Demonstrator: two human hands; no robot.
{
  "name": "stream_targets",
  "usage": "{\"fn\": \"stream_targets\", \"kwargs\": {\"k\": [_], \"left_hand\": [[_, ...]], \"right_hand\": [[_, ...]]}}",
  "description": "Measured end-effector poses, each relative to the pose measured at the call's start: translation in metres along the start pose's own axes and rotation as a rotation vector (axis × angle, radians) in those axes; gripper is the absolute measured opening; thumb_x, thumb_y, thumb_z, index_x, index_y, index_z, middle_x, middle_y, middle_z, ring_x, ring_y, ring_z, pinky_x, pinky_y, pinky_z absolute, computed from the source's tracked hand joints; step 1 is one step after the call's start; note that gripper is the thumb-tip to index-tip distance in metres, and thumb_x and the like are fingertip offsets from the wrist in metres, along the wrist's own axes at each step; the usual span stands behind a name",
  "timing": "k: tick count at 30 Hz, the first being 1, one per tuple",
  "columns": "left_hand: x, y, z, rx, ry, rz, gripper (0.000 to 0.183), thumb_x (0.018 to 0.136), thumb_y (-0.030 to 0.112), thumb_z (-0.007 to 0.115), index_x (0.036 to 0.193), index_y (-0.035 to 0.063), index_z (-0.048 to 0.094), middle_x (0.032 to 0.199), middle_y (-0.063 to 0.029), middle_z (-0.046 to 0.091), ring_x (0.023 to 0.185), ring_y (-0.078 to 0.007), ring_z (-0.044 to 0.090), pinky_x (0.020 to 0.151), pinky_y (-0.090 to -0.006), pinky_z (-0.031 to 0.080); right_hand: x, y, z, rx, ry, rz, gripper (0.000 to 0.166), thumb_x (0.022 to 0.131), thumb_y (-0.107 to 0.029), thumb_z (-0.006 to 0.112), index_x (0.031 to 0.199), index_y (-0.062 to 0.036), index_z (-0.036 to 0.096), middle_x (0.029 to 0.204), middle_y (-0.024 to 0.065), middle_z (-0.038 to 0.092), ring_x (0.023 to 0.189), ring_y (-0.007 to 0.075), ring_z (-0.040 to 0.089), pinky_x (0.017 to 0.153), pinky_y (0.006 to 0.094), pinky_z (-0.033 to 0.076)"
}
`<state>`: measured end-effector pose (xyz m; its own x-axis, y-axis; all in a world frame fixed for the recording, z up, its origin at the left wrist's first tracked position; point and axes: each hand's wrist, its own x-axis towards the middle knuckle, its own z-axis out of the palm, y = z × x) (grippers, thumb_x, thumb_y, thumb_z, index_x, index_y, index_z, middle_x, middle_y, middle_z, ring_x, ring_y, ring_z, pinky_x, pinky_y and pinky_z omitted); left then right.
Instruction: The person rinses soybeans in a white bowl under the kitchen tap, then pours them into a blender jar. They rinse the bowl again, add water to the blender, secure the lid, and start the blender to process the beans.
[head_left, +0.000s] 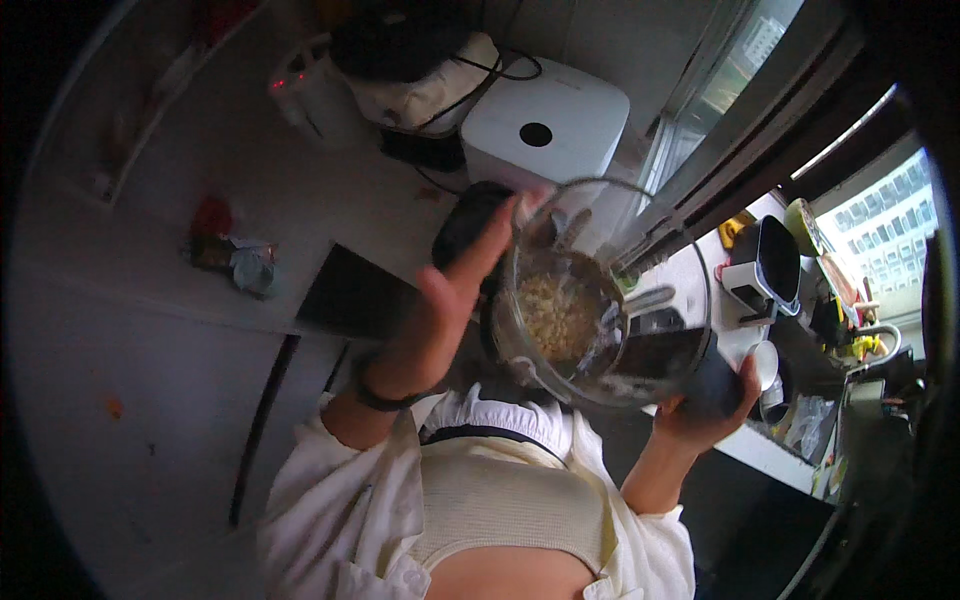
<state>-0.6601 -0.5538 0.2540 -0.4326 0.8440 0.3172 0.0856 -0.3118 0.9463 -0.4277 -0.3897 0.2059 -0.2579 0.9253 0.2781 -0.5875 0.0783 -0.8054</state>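
Tilted in front of me is a clear glass blender jug (694, 247), its wide mouth facing up at me. Pale grainy pieces (559, 319) lie at its bottom, looking wet. My right hand (701, 424) grips the jug by a dark part at its right side, probably the handle. On the other side, my left hand (442, 315) is raised with its fingers reaching to the glass near the rim. Its thumb stands apart from the jug, and blur hides whether these fingers grip. Just behind that hand is a black rounded object (465, 221).
A white box-shaped appliance (551, 112) stands behind the jug, with a cloth-covered item (420, 90) and cord beside it. Small packets (251, 266) and a dark flat panel (356, 292) lie on the left counter. A black-and-white bin (761, 270) and sink tap (885, 337) are at right.
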Motion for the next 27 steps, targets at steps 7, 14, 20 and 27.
{"fn": "stream_targets", "kwargs": {"k": [7,14,20,27], "left_hand": [[0.030,0.007,-0.075,-0.039,0.074,0.144,0.096,0.094,0.073,0.013,0.154,-0.0015,0.016,0.159,-0.0188,0.024,0.148,-0.0293,0.022,0.121,-0.0413,0.011],[0.052,-0.006,-0.091,-0.053,0.189,0.135,0.093,0.097,0.071,0.019,0.154,-0.0032,0.018,0.159,-0.0175,0.027,0.148,-0.0266,0.024,0.118,-0.0376,0.016],[0.057,-0.009,-0.098,-0.064,0.204,0.129,0.096,0.096,0.071,0.022,0.152,-0.0059,0.019,0.158,-0.0191,0.026,0.148,-0.0264,0.023,0.118,-0.0370,0.017],[0.048,-0.010,-0.092,-0.097,0.281,0.137,0.096,0.096,0.071,0.019,0.152,-0.0065,0.020,0.157,-0.0235,0.026,0.148,-0.0319,0.022,0.118,-0.0411,0.018]], "right_hand": [[0.041,0.031,0.122,-0.059,0.117,0.135,0.037,0.091,-0.041,0.052,0.103,-0.0067,0.056,0.079,0.0105,0.063,0.051,0.0221,0.061,0.039,0.0291,0.050],[0.077,0.059,0.142,0.074,-0.229,0.442,0.056,0.094,-0.051,0.044,0.069,-0.0041,0.061,0.052,0.0116,0.058,0.039,0.0185,0.053,0.038,0.0269,0.044],[0.094,0.063,0.147,0.080,-0.226,0.511,0.056,0.095,-0.047,0.042,0.068,-0.0020,0.061,0.051,0.0124,0.057,0.037,0.0206,0.051,0.039,0.0298,0.043],[0.081,0.071,0.141,0.081,0.010,0.438,0.040,0.095,-0.041,0.045,0.088,-0.0043,0.059,0.069,0.0131,0.065,0.044,0.0220,0.057,0.036,0.0290,0.043]]}}
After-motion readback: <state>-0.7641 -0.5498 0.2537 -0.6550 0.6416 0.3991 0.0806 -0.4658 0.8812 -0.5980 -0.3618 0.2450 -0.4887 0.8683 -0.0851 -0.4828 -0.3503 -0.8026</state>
